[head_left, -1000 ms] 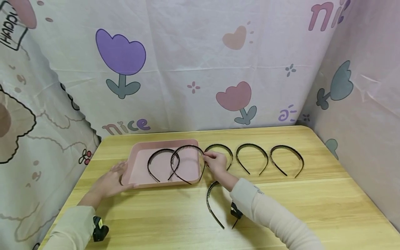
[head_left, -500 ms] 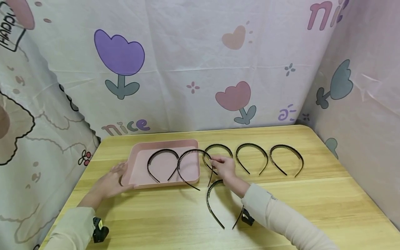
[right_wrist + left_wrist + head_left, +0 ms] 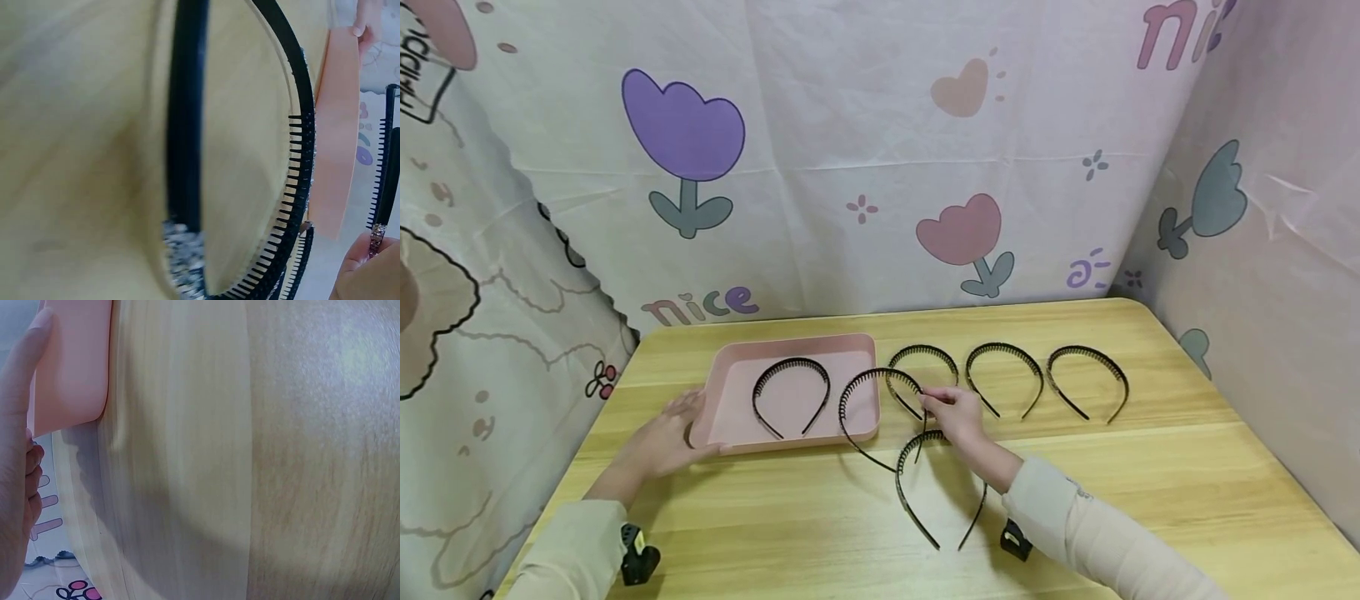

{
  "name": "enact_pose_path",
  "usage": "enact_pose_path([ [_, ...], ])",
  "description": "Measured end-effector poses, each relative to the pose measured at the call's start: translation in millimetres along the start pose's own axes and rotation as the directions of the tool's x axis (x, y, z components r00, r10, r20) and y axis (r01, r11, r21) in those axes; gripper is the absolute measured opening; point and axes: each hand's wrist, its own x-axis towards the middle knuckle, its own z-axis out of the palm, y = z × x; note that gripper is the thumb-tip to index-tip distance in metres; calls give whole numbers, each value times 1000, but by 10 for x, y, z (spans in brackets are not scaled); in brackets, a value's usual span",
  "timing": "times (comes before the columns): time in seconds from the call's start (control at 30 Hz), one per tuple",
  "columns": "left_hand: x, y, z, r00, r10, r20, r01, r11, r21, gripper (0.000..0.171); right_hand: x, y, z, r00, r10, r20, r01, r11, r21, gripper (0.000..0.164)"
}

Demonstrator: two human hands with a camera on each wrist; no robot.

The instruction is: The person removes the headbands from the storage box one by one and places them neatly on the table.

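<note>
A black toothed headband (image 3: 880, 372) is pinched at its right side by my right hand (image 3: 958, 421). It hangs over the right end of the pink tray (image 3: 730, 417), overlapping other headbands in the head view. In the right wrist view, the fingers (image 3: 358, 253) hold a glittery spot on the band. My left hand (image 3: 662, 442) holds the tray's left end, its thumb (image 3: 31, 347) along the outer wall. Another headband (image 3: 790, 362) lies in the tray. Just below the right hand, one more headband (image 3: 917, 523) lies on the table, arch pointing away.
A row of similar black headbands lies right of the tray: one behind the held band (image 3: 922, 347), a middle headband (image 3: 1000, 345) and a right-hand headband (image 3: 1086, 351). The wooden table (image 3: 1187, 500) meets a patterned cloth backdrop (image 3: 835, 125) behind it.
My right hand has moved right and toward the front with the held headband, which no longer overlaps the one in the tray. The left hand and the tray have stayed put.
</note>
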Motion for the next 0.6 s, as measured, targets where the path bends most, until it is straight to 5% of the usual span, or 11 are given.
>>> enact_pose_path([
  [0.6, 3, -1, 8, 1000, 0, -8, 0, 1000, 10, 102, -79, 156, -401, 996, 14, -86, -12, 1000, 24, 23],
])
